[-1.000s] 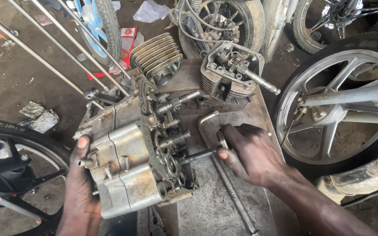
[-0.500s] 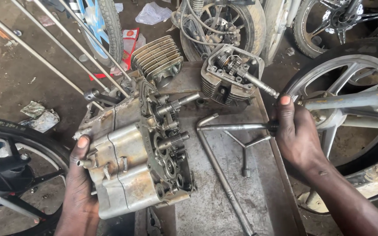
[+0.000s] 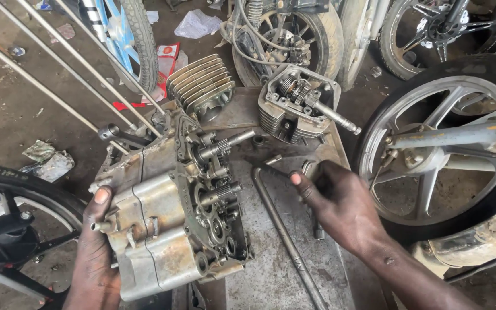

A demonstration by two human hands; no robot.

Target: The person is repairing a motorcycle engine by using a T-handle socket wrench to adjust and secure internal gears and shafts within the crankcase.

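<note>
Right hand [image 3: 340, 209] shifted left, left hand [image 3: 96, 252] steadying crankcase [image 3: 167, 224]

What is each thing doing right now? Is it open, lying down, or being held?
Engine case: open, gears showing, standing on its side on the metal table.
Left hand: gripping the engine case's side.
Right hand: over the table, fingers on small tools.
Cylinder head: off the engine, resting on the table.
Finned cylinder: detached, lying on its side.
Long rod: lying flat.

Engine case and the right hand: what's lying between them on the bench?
In the head view, a long metal rod lies on the bench between the engine case and the right hand; otherwise bare, grimy metal.
</note>
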